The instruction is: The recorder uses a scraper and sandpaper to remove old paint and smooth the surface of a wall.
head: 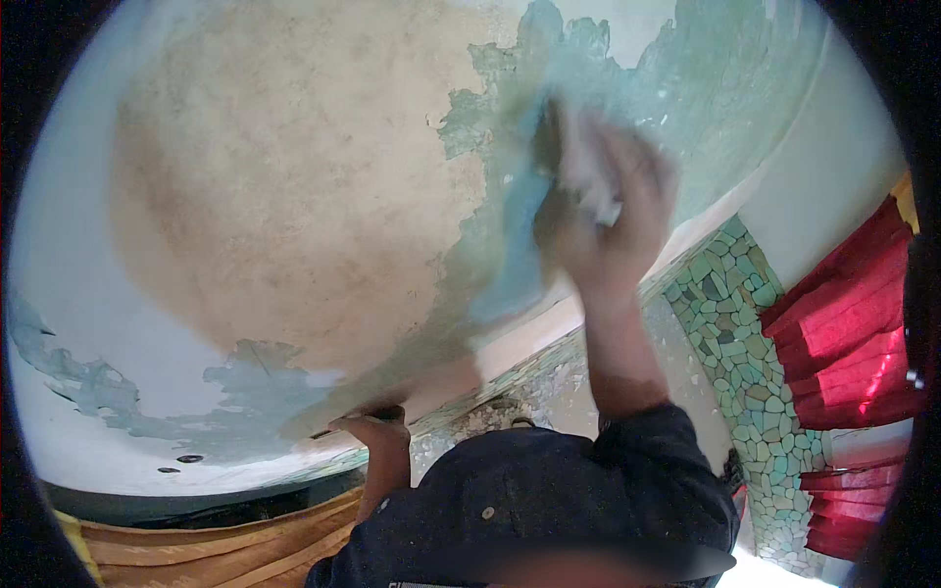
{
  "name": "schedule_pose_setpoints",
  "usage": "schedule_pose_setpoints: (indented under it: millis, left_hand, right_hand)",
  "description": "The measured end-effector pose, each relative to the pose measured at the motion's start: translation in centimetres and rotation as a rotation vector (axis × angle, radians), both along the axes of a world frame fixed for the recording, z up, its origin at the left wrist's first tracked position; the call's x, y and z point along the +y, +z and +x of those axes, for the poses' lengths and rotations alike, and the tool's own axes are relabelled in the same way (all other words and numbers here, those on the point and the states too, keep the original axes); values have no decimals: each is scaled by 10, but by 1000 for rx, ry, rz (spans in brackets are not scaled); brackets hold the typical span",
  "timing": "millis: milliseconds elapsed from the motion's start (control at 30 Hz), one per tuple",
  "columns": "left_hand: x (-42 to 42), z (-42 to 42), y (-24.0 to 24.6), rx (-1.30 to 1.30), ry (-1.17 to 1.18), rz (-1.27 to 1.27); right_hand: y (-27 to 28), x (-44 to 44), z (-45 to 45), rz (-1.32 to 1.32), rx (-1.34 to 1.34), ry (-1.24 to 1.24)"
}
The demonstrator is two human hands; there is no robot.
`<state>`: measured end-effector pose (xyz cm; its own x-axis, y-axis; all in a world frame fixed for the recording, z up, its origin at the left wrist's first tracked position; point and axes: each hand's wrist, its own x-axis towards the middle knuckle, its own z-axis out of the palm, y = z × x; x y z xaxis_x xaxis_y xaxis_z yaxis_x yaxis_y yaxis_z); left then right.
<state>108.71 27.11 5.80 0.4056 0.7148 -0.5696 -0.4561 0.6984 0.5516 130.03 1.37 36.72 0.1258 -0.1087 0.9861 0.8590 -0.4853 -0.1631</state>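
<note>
My right hand (639, 191), blurred by motion, is closed around a tool with a pale crumpled part and a dark flat edge (548, 140). I cannot tell what kind of tool it is. Its edge is at a large plaster surface (309, 184), over a patch of blue-green paint (522, 228). Bare beige plaster, ragged green paint and white coating show across that surface. Low on the left, my left hand (378, 428) is at the surface's lower border. A dark shape lies by its fingers, and whether it holds anything is unclear.
On the right, a band of green pebble mosaic (735, 316) runs beside red curtains (845, 316). Orange-brown fabric (220, 547) hangs at lower left. Two small dark fittings or holes (190, 459) sit in the white area. A pale ledge (529, 323) borders the plaster.
</note>
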Motion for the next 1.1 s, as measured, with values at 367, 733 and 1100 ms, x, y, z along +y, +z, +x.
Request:
schedule_pose_setpoints:
  millis: [367,733,1100]
  left_hand:
    - [-1,5,10,43,13,37]
    - [-3,-6,-6,-2,-61,56]
    - [1,-9,-12,25,-160,146]
  right_hand:
    - [-23,17,-8,-39,-20,55]
    - [30,16,1,111,-96,-66]
    - [-108,46,-22,23,45,-32]
